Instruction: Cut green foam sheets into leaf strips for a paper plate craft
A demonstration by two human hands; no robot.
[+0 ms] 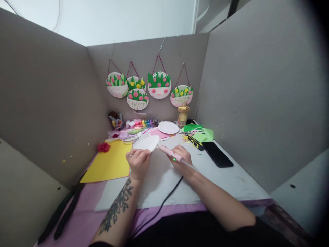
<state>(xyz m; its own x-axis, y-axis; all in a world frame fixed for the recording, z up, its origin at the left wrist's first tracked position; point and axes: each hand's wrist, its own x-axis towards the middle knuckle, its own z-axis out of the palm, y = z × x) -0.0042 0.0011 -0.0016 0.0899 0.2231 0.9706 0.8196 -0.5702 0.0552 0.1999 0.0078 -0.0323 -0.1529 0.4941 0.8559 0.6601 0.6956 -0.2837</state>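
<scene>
My left hand (139,162) is closed on the edge of a white paper plate piece (147,143), which is tilted above the table. My right hand (181,158) wraps round a pink glue gun (168,152) with a lit green light and a pale stick at its rear. The gun's tip points at the right edge of the plate piece, close to it; whether they touch I cannot tell. Behind them a white round plate (168,128) lies partly over a pink piece (158,133).
Yellow sheet (109,161) and red yarn (103,147) lie left. On the right are a black phone (218,155), green paper (192,128), scissors (196,130) and a cutter (195,142). A cup (183,116) stands behind. Decorated plates (159,85) hang on the partition. A black cable (168,195) crosses the front.
</scene>
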